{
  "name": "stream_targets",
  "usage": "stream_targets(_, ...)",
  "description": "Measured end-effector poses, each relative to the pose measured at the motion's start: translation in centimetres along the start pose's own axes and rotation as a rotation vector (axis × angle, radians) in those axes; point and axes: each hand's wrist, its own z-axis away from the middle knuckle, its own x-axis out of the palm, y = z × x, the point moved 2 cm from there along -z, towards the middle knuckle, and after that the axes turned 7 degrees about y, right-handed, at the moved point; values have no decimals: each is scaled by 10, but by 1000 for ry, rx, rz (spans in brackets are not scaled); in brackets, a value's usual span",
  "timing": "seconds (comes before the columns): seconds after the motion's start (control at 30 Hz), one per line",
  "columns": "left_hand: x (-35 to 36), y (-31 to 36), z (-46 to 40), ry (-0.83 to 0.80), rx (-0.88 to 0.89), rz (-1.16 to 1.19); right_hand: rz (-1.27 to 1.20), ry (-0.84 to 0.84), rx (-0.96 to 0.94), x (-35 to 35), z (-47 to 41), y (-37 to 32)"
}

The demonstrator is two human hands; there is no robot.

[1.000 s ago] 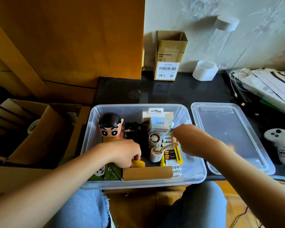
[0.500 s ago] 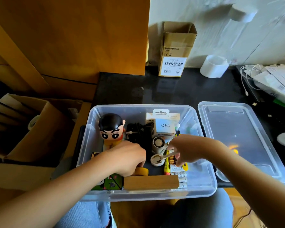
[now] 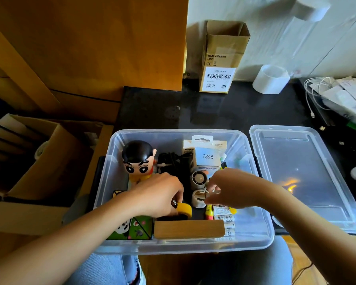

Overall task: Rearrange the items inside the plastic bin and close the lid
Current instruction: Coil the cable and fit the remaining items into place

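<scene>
Sorting mid-frame in bin [image 3: 255, 241]: left hand [image 3: 158, 194] still gripping yellow tool [image 3: 184, 208], right hand [image 3: 232, 187] newly pinching metal piece [image 3: 211, 193]; lid [image 3: 300, 177] still off.

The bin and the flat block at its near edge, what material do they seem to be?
The bin looks like clear, slightly frosted plastic: its contents show through the walls. The flat block looks like matte, light-brown wood with faint grain, though it could be a wood-look finish.
</scene>
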Motion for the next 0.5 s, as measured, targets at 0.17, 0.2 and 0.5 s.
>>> stream_targets(0.17, 0, -1, -1, 46, -47, 82, 30, 41, 52, 3, -1, 1)
stream_targets(0.2, -1, -2, -1, 41, -57, 86, 45, 38, 58, 3, 0, 1)
stream_targets(0.5, 3, 7, 0, -35, -20, -34, 37, 31, 103, 4, 2, -3)
